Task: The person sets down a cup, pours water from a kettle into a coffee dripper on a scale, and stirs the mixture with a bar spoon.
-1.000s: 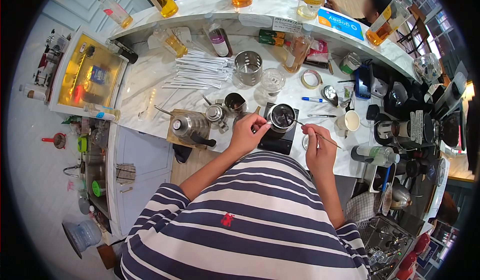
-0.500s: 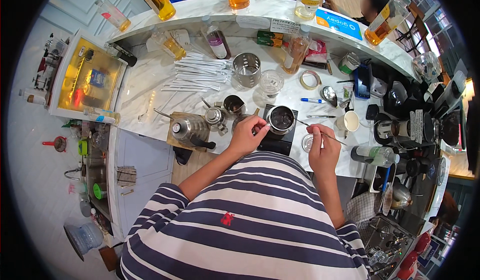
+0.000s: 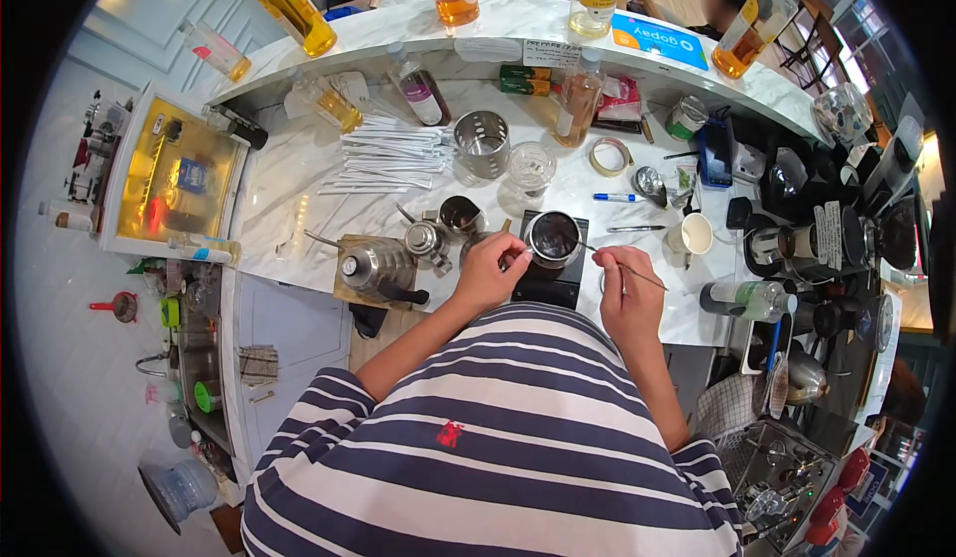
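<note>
A round metal cup (image 3: 554, 237) with dark contents stands on a black scale (image 3: 547, 278) at the near edge of the white marble counter (image 3: 299, 189). My left hand (image 3: 488, 271) rests against the cup's left side, fingers curled toward it. My right hand (image 3: 629, 296) pinches a thin metal stick (image 3: 609, 259) whose tip reaches into the cup from the right. A steel gooseneck kettle (image 3: 373, 266) sits on a wooden board just left of my left hand, with small metal pitchers (image 3: 438, 230) behind it.
Long white straws (image 3: 383, 154) lie fanned at the back left beside a perforated steel holder (image 3: 482, 142) and a glass (image 3: 531, 166). Syrup bottles (image 3: 289, 0) line the raised ledge. A white mug (image 3: 694, 232), tape roll (image 3: 609, 156) and coffee gear (image 3: 827, 238) crowd the right. A person sits beyond the ledge.
Both hands stay at the cup; the right hand with the stick has shifted only slightly.
</note>
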{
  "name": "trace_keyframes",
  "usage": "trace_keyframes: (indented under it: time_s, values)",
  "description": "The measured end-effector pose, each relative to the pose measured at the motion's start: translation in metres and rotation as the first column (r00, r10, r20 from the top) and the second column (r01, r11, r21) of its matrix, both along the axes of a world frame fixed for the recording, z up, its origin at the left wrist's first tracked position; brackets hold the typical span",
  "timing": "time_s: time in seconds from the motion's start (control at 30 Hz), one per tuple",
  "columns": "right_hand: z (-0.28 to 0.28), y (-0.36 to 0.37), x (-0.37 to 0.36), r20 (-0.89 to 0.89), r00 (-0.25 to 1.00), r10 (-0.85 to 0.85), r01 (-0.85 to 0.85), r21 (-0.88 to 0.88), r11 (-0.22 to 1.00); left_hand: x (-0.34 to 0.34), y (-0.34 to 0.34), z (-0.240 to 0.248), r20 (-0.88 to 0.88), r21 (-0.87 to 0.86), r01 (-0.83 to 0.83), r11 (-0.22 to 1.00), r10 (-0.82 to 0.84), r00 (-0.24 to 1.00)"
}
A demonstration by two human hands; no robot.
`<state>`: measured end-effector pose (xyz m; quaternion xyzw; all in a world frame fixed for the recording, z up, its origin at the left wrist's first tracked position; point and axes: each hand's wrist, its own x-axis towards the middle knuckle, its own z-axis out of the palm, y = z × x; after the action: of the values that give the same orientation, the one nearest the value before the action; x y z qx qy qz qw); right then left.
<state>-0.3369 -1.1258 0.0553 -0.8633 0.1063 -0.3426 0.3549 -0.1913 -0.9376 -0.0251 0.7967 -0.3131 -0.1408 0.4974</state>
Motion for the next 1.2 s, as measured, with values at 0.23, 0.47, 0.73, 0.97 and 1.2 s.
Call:
trace_keyframes:
  time_s: [0.23, 0.47, 0.73, 0.97, 1.2]
  values:
    - [-0.0007, -0.0046, -0.0025, 0.003, 1.000, 0.002, -0.002, -0.026, 1.000, 0.0018, 0.0008, 0.0024, -0.016, 0.007, 0.013, 1.000, -0.013, 1.000]
    - [-0.0038, -0.0041, 0.0029, 0.005, 0.999, -0.035, 0.035, -0.009, 0.999, 0.0024, 0.0020, 0.0023, 0.002, 0.000, 0.028, 1.000, -0.028, 1.000]
    - [-0.0062, 0.0015, 0.0068, 0.007, 1.000, -0.009, 0.009, 0.040, 0.999, 0.0038, 0.0024, 0.0044, 0.022, 0.002, 0.030, 1.000, -0.030, 0.999]
    - [-0.0044, -0.0060, 0.0012, -0.029, 0.999, 0.014, -0.013, 0.049, 0.999, 0.0036, 0.0027, 0.0014, 0.019, 0.004, 0.026, 1.000, -0.026, 0.999]
    - [-0.0062, -0.0060, 0.0039, -0.054, 0.997, -0.053, 0.057, 0.083, 0.995, 0.0044, 0.0022, 0.0057, 0.020, 0.016, 0.033, 0.999, -0.033, 0.999]
